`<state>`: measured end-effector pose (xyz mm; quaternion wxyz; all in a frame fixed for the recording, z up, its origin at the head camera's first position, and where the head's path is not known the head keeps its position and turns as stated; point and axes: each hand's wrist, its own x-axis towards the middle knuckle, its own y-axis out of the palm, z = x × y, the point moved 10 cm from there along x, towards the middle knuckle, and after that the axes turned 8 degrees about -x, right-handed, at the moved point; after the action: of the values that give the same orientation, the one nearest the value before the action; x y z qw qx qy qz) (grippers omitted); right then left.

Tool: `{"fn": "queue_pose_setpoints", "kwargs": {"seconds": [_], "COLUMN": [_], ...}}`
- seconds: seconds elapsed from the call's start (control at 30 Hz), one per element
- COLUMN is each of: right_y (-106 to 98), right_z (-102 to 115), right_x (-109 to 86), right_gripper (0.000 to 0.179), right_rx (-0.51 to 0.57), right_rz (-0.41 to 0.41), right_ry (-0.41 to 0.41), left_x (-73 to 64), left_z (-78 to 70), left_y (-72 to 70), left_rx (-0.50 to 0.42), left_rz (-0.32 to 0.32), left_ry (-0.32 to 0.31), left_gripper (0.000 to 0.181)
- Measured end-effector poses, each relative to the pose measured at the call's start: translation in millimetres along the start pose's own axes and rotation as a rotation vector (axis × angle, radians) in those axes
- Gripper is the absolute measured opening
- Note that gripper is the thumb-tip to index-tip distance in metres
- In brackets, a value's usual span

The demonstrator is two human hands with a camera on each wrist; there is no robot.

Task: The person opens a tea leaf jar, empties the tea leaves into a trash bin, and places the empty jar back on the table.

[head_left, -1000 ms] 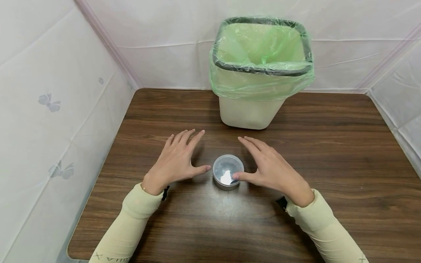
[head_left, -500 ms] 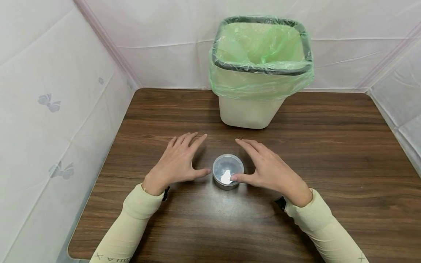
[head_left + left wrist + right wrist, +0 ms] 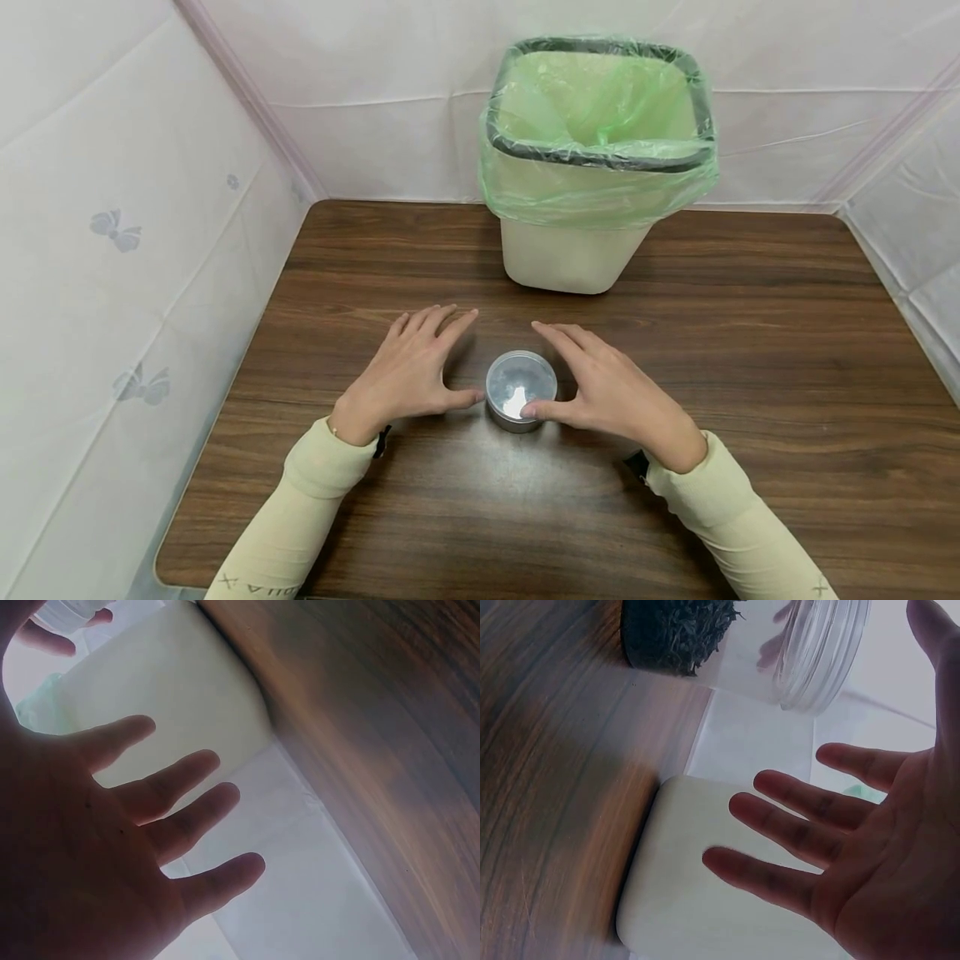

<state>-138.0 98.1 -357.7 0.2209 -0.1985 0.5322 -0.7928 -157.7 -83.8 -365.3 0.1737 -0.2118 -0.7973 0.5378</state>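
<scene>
A clear round jar with a screw lid (image 3: 521,383) stands upright on the brown wooden table. Dark dried leaves, like loose tea, fill its lower part in the right wrist view, where the jar's lidded top (image 3: 821,652) is see-through. My left hand (image 3: 408,367) hovers to the left of the jar, fingers spread and thumb tip close to its side. On the other side, my right hand (image 3: 611,387) is also spread, its thumb overlapping the lid's near edge in the head view; I cannot tell whether it touches. Neither hand grips anything.
Behind the jar stands a cream bin (image 3: 570,258) with a dark rim and a green plastic liner (image 3: 600,196) folded over it. White sheeting (image 3: 375,150) hangs along the back and both sides of the table (image 3: 750,333).
Both hands have drawn slightly inward and closer to the jar, fingers still spread. The jar and the bin stay where they were.
</scene>
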Motion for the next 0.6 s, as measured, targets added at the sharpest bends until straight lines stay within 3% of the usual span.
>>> {"fn": "queue_pose_setpoints", "kwargs": {"seconds": [0.6], "right_y": [7.2], "right_z": [8.6], "right_x": [2.3], "right_gripper": [0.107], "right_rx": [-0.003], "right_rz": [0.0], "right_ry": [-0.051], "left_x": [-0.1], "left_z": [-8.4], "left_y": [9.3], "left_rx": [-0.013], "left_rz": [0.038], "left_ry": [0.04], "left_gripper": [0.109]}}
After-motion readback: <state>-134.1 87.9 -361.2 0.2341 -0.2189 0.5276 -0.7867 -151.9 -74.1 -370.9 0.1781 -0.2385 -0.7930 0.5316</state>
